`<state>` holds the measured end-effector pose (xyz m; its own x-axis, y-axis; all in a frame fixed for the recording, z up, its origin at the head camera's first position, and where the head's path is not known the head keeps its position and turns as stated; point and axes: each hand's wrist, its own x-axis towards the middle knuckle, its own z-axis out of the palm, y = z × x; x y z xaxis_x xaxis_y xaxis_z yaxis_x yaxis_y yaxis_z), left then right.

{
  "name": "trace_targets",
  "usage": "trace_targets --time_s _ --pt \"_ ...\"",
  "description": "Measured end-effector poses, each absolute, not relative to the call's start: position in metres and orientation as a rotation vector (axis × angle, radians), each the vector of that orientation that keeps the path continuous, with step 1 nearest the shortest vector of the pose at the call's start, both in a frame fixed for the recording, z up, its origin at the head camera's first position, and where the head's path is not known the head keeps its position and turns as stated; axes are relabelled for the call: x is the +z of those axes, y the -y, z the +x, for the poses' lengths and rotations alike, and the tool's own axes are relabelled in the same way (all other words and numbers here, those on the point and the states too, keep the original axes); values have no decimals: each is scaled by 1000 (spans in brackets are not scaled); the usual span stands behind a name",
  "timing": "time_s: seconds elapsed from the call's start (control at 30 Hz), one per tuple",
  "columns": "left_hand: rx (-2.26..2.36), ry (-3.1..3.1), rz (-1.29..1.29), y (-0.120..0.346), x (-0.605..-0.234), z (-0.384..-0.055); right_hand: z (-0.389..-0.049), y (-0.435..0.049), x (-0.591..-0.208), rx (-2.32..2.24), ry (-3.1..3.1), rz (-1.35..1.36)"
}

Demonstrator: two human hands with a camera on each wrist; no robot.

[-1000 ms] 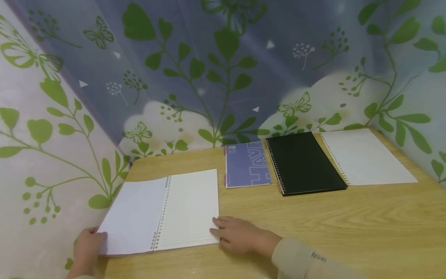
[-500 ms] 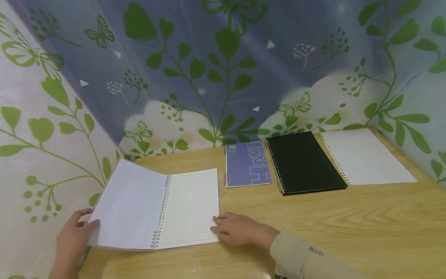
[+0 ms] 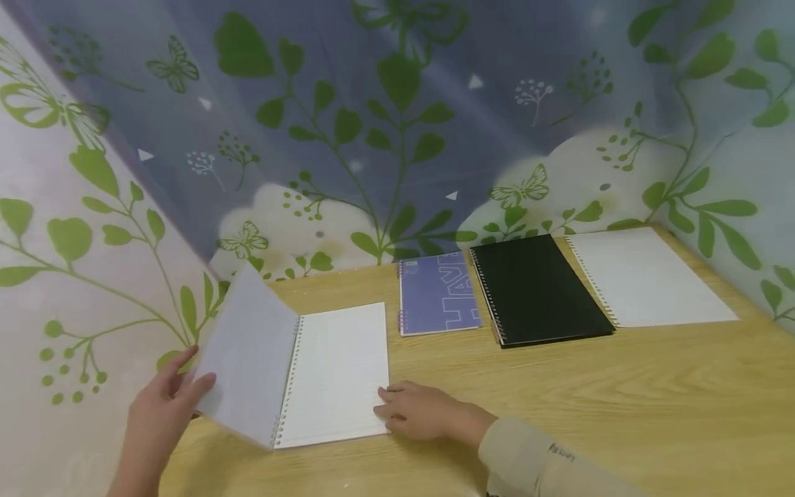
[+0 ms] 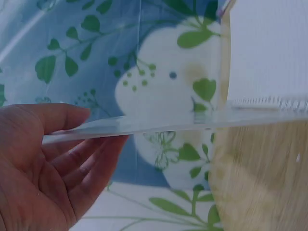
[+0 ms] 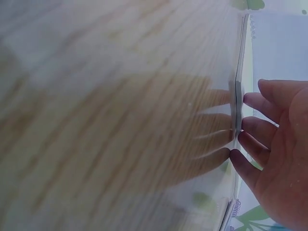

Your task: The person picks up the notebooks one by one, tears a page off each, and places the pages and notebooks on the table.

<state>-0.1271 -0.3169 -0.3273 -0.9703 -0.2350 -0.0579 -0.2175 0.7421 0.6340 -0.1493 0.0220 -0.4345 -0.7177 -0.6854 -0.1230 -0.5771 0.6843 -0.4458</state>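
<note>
A spiral notebook (image 3: 335, 373) lies spread on the table, its ruled right page flat. Its left side, a whitish leaf or cover (image 3: 248, 366), is raised at a steep tilt. My left hand (image 3: 160, 411) pinches that raised part by its outer edge; the left wrist view shows the thumb on one face and the fingers (image 4: 91, 166) behind the other. At the notebook's lower right edge, my right hand (image 3: 425, 411) rests with fairly straight fingers, their tips (image 5: 237, 155) touching the edge in the right wrist view.
Further back on the wooden table (image 3: 559, 400) lie a small purple notebook (image 3: 437, 293), a black spiral notebook (image 3: 540, 290) and a white spiral-edged one (image 3: 649, 276). Patterned fabric (image 3: 348, 138) rises behind the table and along both sides.
The left hand has lifted the notebook's left side from nearly flat to a steep tilt and swung it towards the right. The right hand has stayed almost in place at the right edge.
</note>
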Motion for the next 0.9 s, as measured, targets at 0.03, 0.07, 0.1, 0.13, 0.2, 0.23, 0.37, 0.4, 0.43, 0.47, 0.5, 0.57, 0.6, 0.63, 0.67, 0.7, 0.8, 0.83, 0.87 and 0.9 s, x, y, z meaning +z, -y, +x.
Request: trace_targets --time_s 0.03,0.07,0.1,0.13,0.2,0.23,0.37,0.4,0.43,0.47,0.5,0.57,0.6,0.63,0.67,0.7,0.8,0.83,0.87,0.9 --pt "-1058 2904 365 311 -329 -125 -149 -22 -435 -558 -2618 -1004" --pt "-1056 2898 351 305 -331 -123 -149 -21 -435 -565 -2616 -998" --pt "-1042 2900 319 299 -335 -122 -149 -21 -435 -561 -2617 -998" --pt "-1008 2902 281 294 -338 -121 -148 -21 -435 -559 -2616 -996" --pt "-949 2908 219 285 -347 -120 -148 -21 -435 -557 -2620 -987" --pt "-918 2905 201 282 -351 -120 -148 -21 -435 -552 -2622 -987" --pt "-840 2888 165 273 -366 -117 -148 -21 -437 -547 -2629 -998" --pt "-823 2871 165 272 -368 -116 -148 -21 -437 -545 -2629 -1003" --pt "-812 2858 161 271 -370 -116 -148 -21 -437 -542 -2629 -1007" --pt "-802 2850 155 270 -371 -116 -148 -22 -437 -543 -2629 -1009" --pt "-797 2842 154 269 -372 -116 -148 -22 -437 -541 -2631 -1011" --pt "-790 2833 155 268 -373 -116 -149 -22 -437 -554 -2629 -1007" --pt "-786 2841 154 267 -374 -117 -149 -22 -436 -571 -2626 -1002" --pt "-786 2853 151 266 -375 -117 -150 -22 -436 -600 -2621 -993" --pt "-782 2867 151 265 -377 -117 -151 -22 -437 -635 -2614 -984" --pt "-784 2881 157 264 -379 -118 -153 -22 -437 -671 -2609 -974" --pt "-763 2922 156 258 -385 -120 -158 -21 -437 -816 -2595 -916" --pt "-751 2927 150 256 -387 -120 -159 -20 -436 -881 -2583 -889" --pt "-741 2928 145 254 -388 -120 -161 -19 -434 -943 -2566 -862" --pt "-727 2923 132 252 -390 -120 -162 -17 -431 -1006 -2543 -833"
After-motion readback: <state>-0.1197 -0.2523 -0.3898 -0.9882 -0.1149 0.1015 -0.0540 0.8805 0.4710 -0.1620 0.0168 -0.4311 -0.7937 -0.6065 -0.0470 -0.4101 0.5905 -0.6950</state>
